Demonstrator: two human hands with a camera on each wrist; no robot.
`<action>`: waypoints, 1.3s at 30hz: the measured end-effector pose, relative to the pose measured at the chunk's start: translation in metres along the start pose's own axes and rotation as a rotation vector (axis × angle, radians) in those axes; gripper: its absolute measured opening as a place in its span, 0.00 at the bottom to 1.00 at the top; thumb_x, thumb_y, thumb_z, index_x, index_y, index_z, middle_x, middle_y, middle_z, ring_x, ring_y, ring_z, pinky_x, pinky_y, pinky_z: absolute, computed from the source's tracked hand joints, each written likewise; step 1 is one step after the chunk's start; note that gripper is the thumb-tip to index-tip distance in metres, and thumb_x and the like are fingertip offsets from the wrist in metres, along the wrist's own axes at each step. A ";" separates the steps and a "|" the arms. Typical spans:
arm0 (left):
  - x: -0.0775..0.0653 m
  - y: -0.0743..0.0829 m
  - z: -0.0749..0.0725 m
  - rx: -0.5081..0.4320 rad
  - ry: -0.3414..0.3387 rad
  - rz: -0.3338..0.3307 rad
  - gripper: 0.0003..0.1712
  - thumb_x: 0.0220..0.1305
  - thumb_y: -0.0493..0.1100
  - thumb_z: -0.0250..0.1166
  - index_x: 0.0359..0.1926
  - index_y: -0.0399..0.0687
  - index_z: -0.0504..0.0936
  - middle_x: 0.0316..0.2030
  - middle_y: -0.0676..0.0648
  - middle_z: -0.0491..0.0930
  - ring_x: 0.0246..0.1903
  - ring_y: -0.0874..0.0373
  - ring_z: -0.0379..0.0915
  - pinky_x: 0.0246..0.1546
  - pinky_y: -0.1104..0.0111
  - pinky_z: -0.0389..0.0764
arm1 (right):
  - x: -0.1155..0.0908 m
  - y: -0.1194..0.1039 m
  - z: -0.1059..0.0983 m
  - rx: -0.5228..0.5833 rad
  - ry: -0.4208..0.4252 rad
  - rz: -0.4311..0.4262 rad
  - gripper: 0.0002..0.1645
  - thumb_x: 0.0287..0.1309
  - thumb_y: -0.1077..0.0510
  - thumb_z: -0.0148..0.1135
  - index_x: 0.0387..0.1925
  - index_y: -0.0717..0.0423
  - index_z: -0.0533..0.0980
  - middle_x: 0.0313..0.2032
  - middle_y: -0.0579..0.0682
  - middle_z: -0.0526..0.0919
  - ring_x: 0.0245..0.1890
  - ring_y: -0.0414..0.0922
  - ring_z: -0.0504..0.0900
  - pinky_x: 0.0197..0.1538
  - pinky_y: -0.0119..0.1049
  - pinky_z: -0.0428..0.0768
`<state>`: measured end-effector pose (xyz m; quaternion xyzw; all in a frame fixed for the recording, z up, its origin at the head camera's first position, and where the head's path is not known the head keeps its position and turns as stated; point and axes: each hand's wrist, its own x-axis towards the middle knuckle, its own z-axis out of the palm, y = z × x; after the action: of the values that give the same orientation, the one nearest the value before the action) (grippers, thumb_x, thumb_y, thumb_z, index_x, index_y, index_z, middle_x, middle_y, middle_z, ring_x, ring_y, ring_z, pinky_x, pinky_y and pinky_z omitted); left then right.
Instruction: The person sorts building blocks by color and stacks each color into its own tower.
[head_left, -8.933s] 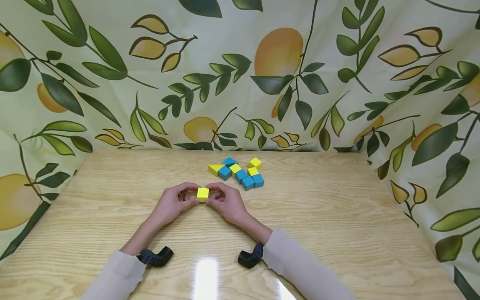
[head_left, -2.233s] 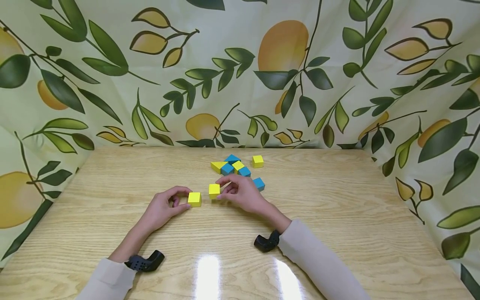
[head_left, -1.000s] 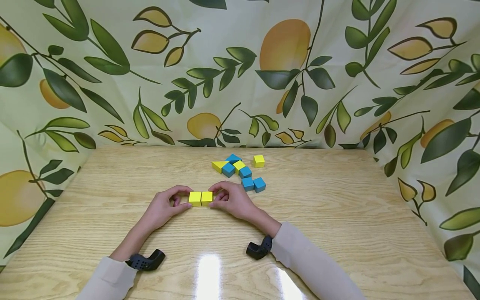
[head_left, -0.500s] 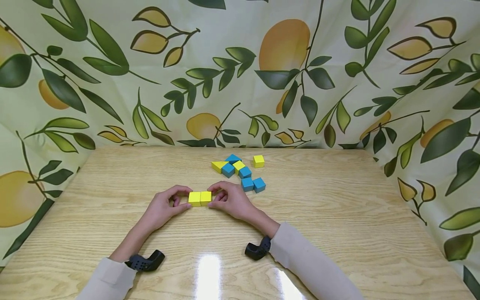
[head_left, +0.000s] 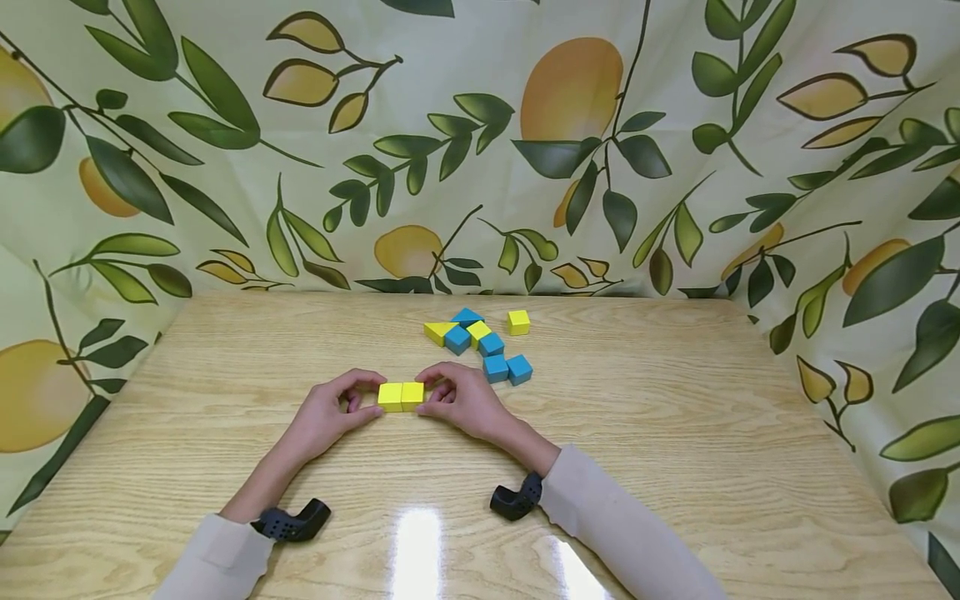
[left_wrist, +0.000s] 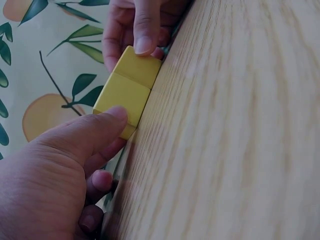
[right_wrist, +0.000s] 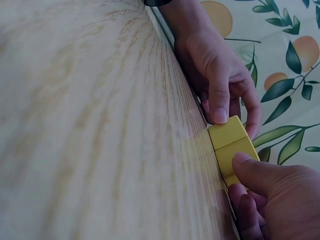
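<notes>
Two yellow cubes stand side by side on the wooden table, their faces meeting at a thin seam. My left hand (head_left: 333, 414) pinches the left cube (head_left: 390, 397) between thumb and fingers. On the other side, my right hand (head_left: 467, 402) pinches the right cube (head_left: 412, 397) the same way. In the left wrist view the left thumb (left_wrist: 117, 114) presses on the near cube (left_wrist: 122, 95). The right wrist view has the right thumb (right_wrist: 242, 159) on its own cube (right_wrist: 230, 152), with the left hand (right_wrist: 215, 70) opposite.
Behind the hands lie a yellow triangular block (head_left: 437, 334), a blue triangular block (head_left: 467, 317), several blue cubes (head_left: 496, 368) and a yellow cube (head_left: 478, 333). Another yellow cube (head_left: 518, 322) sits apart at the back. A patterned cloth (head_left: 442, 167) rises behind the table (head_left: 637, 400).
Earlier both hands held one yellow cube. My right hand then brought a second yellow cube from the group and set it against the first. The small gap between them has closed.
</notes>
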<state>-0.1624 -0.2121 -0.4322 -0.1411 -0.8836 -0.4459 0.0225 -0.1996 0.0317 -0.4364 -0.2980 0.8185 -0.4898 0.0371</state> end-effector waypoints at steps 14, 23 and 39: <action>0.001 -0.002 -0.001 -0.009 -0.001 0.017 0.21 0.55 0.42 0.72 0.51 0.53 0.79 0.29 0.52 0.75 0.25 0.56 0.65 0.25 0.69 0.65 | 0.000 -0.001 -0.001 0.002 -0.014 0.008 0.22 0.49 0.59 0.74 0.47 0.54 0.78 0.33 0.45 0.81 0.28 0.36 0.79 0.34 0.31 0.79; 0.000 -0.001 0.000 -0.007 0.001 -0.003 0.23 0.55 0.42 0.73 0.52 0.52 0.79 0.31 0.51 0.76 0.26 0.55 0.65 0.25 0.70 0.65 | 0.000 -0.001 -0.002 0.002 -0.030 -0.003 0.23 0.49 0.58 0.74 0.48 0.54 0.77 0.33 0.45 0.81 0.28 0.36 0.79 0.34 0.31 0.79; 0.001 -0.002 0.000 -0.042 -0.006 -0.015 0.23 0.54 0.45 0.73 0.52 0.52 0.79 0.30 0.50 0.75 0.27 0.56 0.66 0.26 0.70 0.65 | 0.002 -0.012 -0.026 0.096 -0.014 0.083 0.26 0.58 0.48 0.66 0.55 0.55 0.75 0.50 0.47 0.79 0.37 0.39 0.80 0.37 0.37 0.79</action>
<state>-0.1635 -0.2135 -0.4333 -0.1360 -0.8752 -0.4640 0.0135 -0.2050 0.0468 -0.4127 -0.2651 0.8056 -0.5243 0.0772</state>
